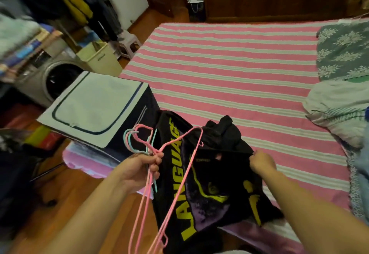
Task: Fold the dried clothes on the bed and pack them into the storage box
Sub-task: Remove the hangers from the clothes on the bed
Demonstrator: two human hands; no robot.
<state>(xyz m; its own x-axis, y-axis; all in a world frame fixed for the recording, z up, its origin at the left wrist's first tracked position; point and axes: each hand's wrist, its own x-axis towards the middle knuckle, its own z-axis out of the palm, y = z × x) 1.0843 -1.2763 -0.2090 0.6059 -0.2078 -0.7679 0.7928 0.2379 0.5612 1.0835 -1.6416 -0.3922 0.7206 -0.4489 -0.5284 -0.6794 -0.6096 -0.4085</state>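
A black T-shirt [217,184] with yellow lettering and a purple print lies crumpled at the near corner of the pink-striped bed [229,64]. My right hand [262,163] pinches its upper edge. My left hand [139,169] grips a bunch of pink and light-blue wire hangers [169,174] that hang down over the shirt's left side. The storage box [93,108], dark with a pale zipped lid, stands shut on the left, against the bed's edge.
A white pillow [337,110] and a grey floral quilt [343,52] lie at the bed's right side. A washing machine [56,80], a cream bin [99,56], a small stool [127,44] and hanging clothes crowd the left. Wooden floor shows below.
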